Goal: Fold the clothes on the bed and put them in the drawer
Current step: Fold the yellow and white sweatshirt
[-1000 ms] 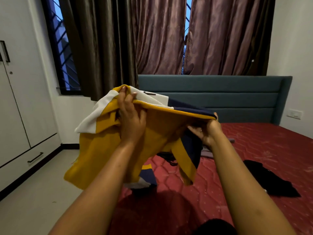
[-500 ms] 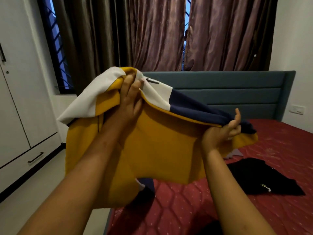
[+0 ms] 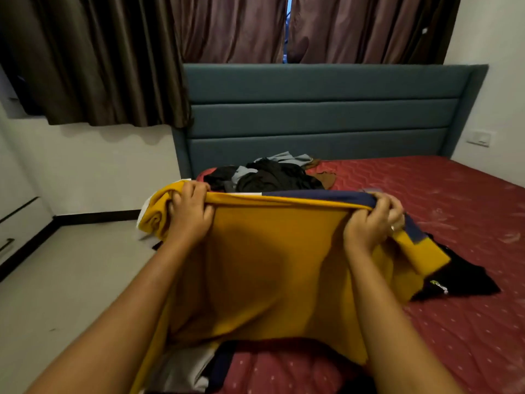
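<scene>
**Yellow garment stretched between two hands over the red mattress**

At the centre of the frame, both hands hold up a yellow garment [image 3: 272, 265] by its top edge. The left hand [image 3: 190, 214], left of centre, has its fingers curled over the edge and clenched on a bunch of the yellow cloth. The right hand [image 3: 372, 226], right of centre, grips the same edge where the yellow meets a navy band, its fingers folded tight round the fabric; a ring [image 3: 392, 228] shows on one finger. The edge runs taut between the two fists. The cloth hangs down as a broad yellow sheet towards the bottom of the frame, where white and navy parts lie crumpled.

The garment hangs above the near left corner of the bed [image 3: 454, 200], which has a quilted red mattress filling the right and lower right. Beyond the held edge, at mid-frame, a pile of clothes [image 3: 272, 174] in black, grey and brown lies on the mattress just before the teal headboard [image 3: 326, 109]. To the right, partly hidden by the yellow cloth, a black garment [image 3: 466, 280] with a small pale logo lies flat on the mattress.

Curtains [image 3: 99, 58] fill the top of the frame. A wall switch [image 3: 480, 137] sits at the right edge. At the far left edge, a white drawer front [image 3: 14, 220] with a dark handle stands above the pale floor [image 3: 71, 280].
</scene>
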### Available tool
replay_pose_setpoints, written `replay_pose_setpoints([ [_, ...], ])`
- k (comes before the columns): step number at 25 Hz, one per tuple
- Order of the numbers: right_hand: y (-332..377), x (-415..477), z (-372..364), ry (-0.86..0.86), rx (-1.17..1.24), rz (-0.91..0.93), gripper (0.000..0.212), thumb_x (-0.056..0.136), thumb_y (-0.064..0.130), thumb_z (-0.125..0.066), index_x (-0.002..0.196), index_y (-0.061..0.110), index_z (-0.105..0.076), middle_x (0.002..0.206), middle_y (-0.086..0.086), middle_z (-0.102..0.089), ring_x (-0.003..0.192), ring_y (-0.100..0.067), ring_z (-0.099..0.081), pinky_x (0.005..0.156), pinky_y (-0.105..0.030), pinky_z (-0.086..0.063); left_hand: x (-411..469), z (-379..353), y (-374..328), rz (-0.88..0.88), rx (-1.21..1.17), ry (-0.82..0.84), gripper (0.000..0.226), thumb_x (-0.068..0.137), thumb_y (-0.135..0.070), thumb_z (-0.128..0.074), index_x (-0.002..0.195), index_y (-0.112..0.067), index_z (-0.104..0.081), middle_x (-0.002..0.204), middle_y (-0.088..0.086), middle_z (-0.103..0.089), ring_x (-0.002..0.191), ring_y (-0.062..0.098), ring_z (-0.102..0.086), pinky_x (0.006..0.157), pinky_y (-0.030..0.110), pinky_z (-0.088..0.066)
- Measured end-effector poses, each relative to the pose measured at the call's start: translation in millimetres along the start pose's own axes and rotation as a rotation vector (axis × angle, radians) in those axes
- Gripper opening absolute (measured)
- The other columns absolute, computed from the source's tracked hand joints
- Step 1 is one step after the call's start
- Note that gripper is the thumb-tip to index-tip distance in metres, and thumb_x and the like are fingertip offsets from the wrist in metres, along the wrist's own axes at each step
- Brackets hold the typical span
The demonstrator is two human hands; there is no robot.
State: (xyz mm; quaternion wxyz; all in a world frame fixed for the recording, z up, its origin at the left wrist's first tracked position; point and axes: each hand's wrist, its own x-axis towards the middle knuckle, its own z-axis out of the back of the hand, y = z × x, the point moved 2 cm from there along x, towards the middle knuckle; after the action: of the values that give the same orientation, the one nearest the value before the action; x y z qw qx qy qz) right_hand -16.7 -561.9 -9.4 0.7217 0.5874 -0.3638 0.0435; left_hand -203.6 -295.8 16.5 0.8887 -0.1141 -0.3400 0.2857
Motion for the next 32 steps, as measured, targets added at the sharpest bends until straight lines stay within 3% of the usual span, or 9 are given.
replay_pose_setpoints([
  [4,-46,90,-89,0.544,-0.191,-0.037,0.059,0.090,-0.008,-0.040,0.146,0.012,-0.038,0.157,-0.012,-0.023,0.147,-0.031,-0.010,0.117,-0.036,-0.012,74,-70,9,0.076,-0.061,0.321,0.087,0.093,-0.020,-0.060,0.147,-0.051,0.002,0.158,-0.001,0.022,0.144,0.040,-0.012,0.111,0.052,-0.032],
  [8,-128,49,-97,0.804,-0.309,-0.011,0.061,0.092,-0.009,-0.043,0.148,0.013,-0.033,0.157,-0.013,-0.023,0.147,-0.032,-0.012,0.117,-0.046,-0.018,-16,-193,1,-0.048,0.038,0.637,0.092,0.091,-0.039,-0.058,0.146,-0.042,0.016,0.159,0.010,0.019,0.146,0.037,-0.008,0.115,0.046,-0.022],
  [11,-207,-52,-56,1.219,-0.581,-0.054,0.073,0.089,0.038,-0.059,0.151,0.021,-0.024,0.159,-0.010,-0.019,0.147,-0.033,-0.012,0.115,-0.055,-0.017,-137,-252,-2,-0.165,0.171,0.969,0.087,0.083,-0.069,-0.040,0.146,-0.045,0.017,0.161,0.000,0.010,0.148,0.029,0.004,0.116,0.054,-0.007],
  [13,-234,-97,-18,1.402,-0.825,-0.091,0.095,0.076,0.073,-0.056,0.152,0.039,-0.010,0.162,0.004,-0.002,0.149,-0.028,0.002,0.114,-0.058,-0.009,-180,-251,2,-0.251,0.240,1.000,0.075,0.085,-0.072,-0.036,0.149,-0.047,-0.006,0.161,-0.005,-0.002,0.148,0.027,-0.005,0.111,0.062,-0.011],
  [16,-237,-103,17,1.464,-0.888,-0.024,0.121,0.047,0.097,-0.042,0.148,0.049,0.004,0.160,0.012,0.009,0.148,-0.024,0.012,0.113,-0.059,0.000,-190,-238,11,-0.223,0.301,0.935,0.061,0.082,-0.070,-0.032,0.135,-0.044,-0.046,0.144,-0.002,-0.048,0.127,0.029,-0.052,0.087,0.065,-0.046],
  [21,-228,-101,30,1.449,-1.027,0.126,0.075,0.093,0.050,-0.050,0.147,0.053,0.002,0.161,0.013,0.004,0.148,-0.029,0.004,0.113,-0.065,-0.003,-189,-230,14,-0.130,0.380,0.886,0.059,0.100,-0.036,-0.035,0.149,-0.046,-0.003,0.161,-0.005,-0.003,0.147,0.028,-0.006,0.111,0.059,-0.017],
  [24,-227,-98,35,1.253,-1.109,0.156,0.063,0.101,0.019,-0.039,0.149,0.048,-0.010,0.160,0.010,-0.014,0.148,-0.025,-0.012,0.113,-0.064,-0.008,-191,-219,13,-0.053,0.392,0.817,0.065,0.100,-0.022,-0.037,0.151,-0.044,-0.003,0.161,-0.004,-0.007,0.146,0.028,-0.011,0.108,0.055,-0.028],
  [28,-234,-80,56,1.139,-1.158,0.073,0.053,0.103,0.021,-0.036,0.150,0.040,-0.021,0.158,0.008,-0.023,0.147,-0.021,-0.014,0.109,-0.064,-0.018,-187,-209,37,-0.022,0.395,0.793,0.064,0.099,-0.009,-0.030,0.152,-0.037,-0.010,0.158,0.002,-0.022,0.145,0.026,-0.020,0.108,0.039,-0.037],
  [32,-239,-80,78,1.127,-1.078,0.079,0.048,0.101,0.009,-0.037,0.146,0.025,-0.036,0.149,0.002,-0.039,0.141,-0.028,-0.024,0.100,-0.046,-0.045,-194,-202,36,0.002,0.404,0.851,0.064,0.099,-0.008,-0.030,0.152,-0.037,-0.012,0.158,0.004,-0.022,0.144,0.030,-0.021,0.109,0.040,-0.036],
])
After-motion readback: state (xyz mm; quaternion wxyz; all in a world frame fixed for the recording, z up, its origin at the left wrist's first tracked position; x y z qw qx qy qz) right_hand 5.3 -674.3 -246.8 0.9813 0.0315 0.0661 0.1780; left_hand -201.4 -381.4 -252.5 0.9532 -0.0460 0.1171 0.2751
